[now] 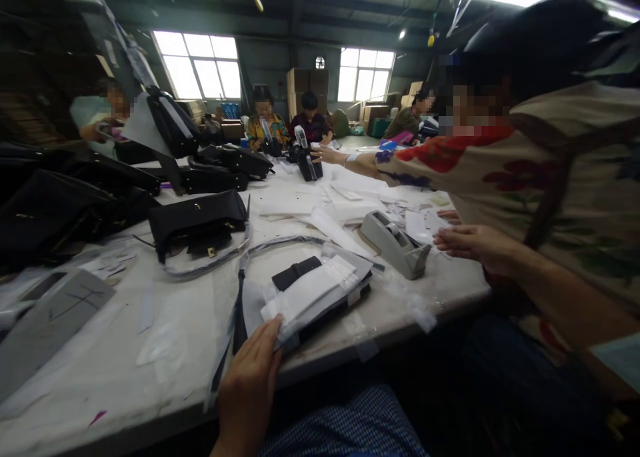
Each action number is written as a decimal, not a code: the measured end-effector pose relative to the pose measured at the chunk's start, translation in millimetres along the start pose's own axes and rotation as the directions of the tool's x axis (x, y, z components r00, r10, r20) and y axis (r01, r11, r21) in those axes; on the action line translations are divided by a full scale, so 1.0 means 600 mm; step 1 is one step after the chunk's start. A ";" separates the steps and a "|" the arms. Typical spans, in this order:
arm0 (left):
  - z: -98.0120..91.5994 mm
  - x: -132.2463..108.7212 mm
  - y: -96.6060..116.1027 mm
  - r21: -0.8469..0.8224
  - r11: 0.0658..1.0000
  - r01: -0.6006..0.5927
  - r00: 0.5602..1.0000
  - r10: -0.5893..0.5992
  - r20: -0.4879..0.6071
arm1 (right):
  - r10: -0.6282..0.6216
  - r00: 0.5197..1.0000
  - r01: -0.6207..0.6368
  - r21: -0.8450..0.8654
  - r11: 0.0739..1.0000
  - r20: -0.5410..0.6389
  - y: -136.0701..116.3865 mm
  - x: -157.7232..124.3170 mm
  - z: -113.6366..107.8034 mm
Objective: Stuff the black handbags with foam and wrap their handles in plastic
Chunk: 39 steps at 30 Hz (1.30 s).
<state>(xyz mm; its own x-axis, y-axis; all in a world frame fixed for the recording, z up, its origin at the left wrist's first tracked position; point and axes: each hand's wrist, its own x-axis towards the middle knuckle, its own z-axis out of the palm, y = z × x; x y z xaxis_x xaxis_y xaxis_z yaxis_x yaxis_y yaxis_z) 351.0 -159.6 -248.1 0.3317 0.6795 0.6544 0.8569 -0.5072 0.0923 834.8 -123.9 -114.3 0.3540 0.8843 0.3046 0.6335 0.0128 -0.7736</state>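
Observation:
A small black handbag (345, 305) lies in front of me, its top covered by white paper (313, 293) and clear wrapping. My left hand (253, 370) is closed on the bag's near left corner, fingertips over the paper. A dark wrapped strap (280, 241) curves around behind the bag. To the right stands a grey tape dispenser (393, 243). Just beyond its right end is my right hand (465, 243), fingers stretched out above small white paper pieces (420, 227); no held thing shows in it.
Another black handbag (197, 223) with a wrapped strap sits left of centre. Black bags (55, 203) are piled at the far left, behind a grey box-like object (55, 330). At right, a co-worker in a flowered top (460, 157) reaches across the table (200, 350). Several people work behind.

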 end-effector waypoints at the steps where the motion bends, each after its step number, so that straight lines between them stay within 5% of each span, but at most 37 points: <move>1: 0.000 0.000 0.000 0.005 1.000 -0.002 1.000 0.002 -0.007 | 0.054 0.997 -0.056 0.037 0.998 0.053 0.007 -0.013 -0.006; 6: -0.002 0.002 0.001 0.015 1.000 -0.004 1.000 0.004 -0.001 | 0.212 0.967 -0.237 0.189 0.953 0.142 0.052 -0.062 -0.004; 13: -0.004 0.002 -0.003 0.019 1.000 -0.017 1.000 0.017 0.004 | 0.217 0.975 -0.224 0.281 0.933 0.058 0.100 -0.082 0.060; 19: 0.001 -0.001 -0.004 -0.011 1.000 0.000 1.000 0.000 0.009 | 0.255 0.962 -0.245 0.103 0.964 -0.099 0.105 -0.081 0.061; 24: 0.001 -0.002 -0.005 -0.008 1.000 -0.006 1.000 0.006 -0.019 | 0.260 0.962 -0.268 -0.117 0.956 -0.079 0.095 -0.100 0.045; 26: 0.002 -0.003 -0.006 -0.018 1.000 -0.004 1.000 0.004 -0.021 | 0.202 0.977 -0.213 -0.199 0.956 -0.072 0.079 -0.118 0.041; 29: 0.004 -0.003 -0.007 -0.038 0.999 0.001 1.000 -0.002 -0.015 | -0.072 0.997 0.071 -0.364 0.929 0.011 0.036 -0.145 0.037; 33: 0.004 -0.002 -0.007 -0.065 0.998 0.009 1.000 -0.011 -0.027 | -0.375 0.875 0.475 -0.394 0.787 0.307 -0.042 -0.164 0.052; 39: -0.004 0.005 0.001 -0.140 0.988 0.063 0.998 -0.064 -0.001 | -0.522 0.557 0.737 -0.096 0.669 0.645 -0.170 -0.143 0.150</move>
<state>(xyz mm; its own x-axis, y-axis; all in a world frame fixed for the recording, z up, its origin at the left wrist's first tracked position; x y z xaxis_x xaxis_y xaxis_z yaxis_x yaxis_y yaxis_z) 351.4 -159.1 -244.0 0.2758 0.7099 0.6480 0.8123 -0.5326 0.2378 677.9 -159.2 -111.3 -0.5777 0.7874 0.2153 0.7504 0.6161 -0.2395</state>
